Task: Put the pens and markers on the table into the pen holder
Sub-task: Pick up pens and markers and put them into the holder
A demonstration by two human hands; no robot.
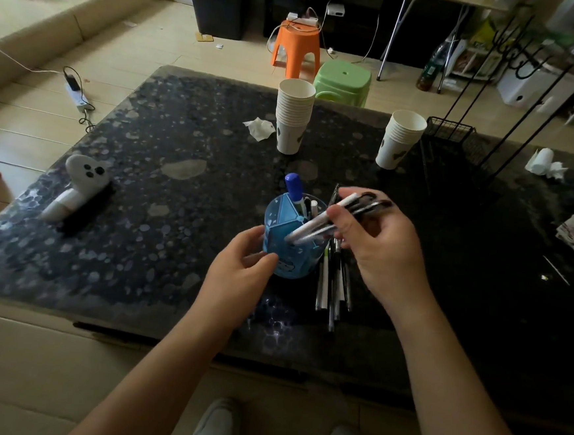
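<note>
A blue pen holder (286,226) stands near the front middle of the dark speckled table (164,187). A blue-capped marker (294,188) and a couple of pens stick up out of it. My left hand (240,268) cups the holder's near left side. My right hand (376,245) grips a bundle of white and black pens (330,220), tilted, with the lower ends over the holder's right rim. Several more pens (333,286) lie on the table just right of the holder, partly under my right hand.
Two stacks of paper cups (293,115) (400,140) stand farther back. A white ghost-shaped brush (75,187) lies at the left. A black wire rack (453,141) and crumpled tissues (550,167) sit at the right. Orange and green stools (341,81) stand behind the table.
</note>
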